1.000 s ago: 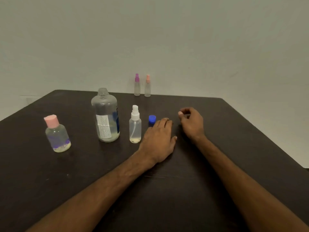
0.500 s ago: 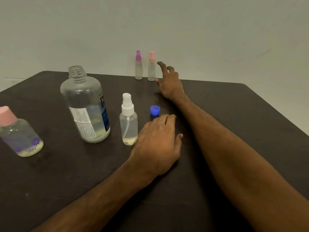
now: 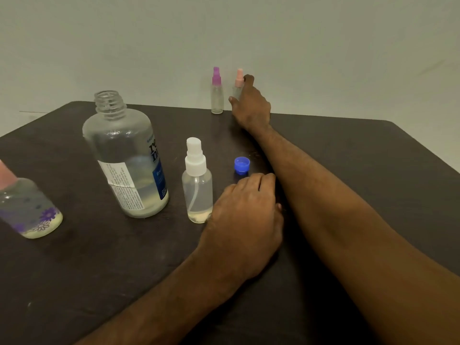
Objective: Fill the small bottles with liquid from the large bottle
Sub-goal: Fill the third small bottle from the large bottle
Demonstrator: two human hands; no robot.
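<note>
R hand (image 3: 251,105) is stretched out to the far edge of the table (image 3: 373,158), right by the wall (image 3: 323,46), w/ thumb and fingers curled round the pink-top spray btl (image 3: 239,82). Only the btl's top and a bit of its body show past the hand; it looks upright. Just left of it stands the purple-top spray btl (image 3: 217,95), upright, nobody touching it. L hand (image 3: 246,220) lies palm down on the table nearer the person, fingers relaxed and close together, holding nothing. Its knuckle side sits just beside the base of the white-top spray btl (image 3: 197,190), which has a little yellowish liquid at the bottom; can't tell if they touch. Blue cap (image 3: 241,165) lies just beyond the L fingertips. Large btl (image 3: 124,155) stands uncapped left of the white-top one, liquid low in it. At far left is a pink-cap btl (image 3: 29,207) w/ purple flowers, partly cut off by the frame edge, some liquid inside
</note>
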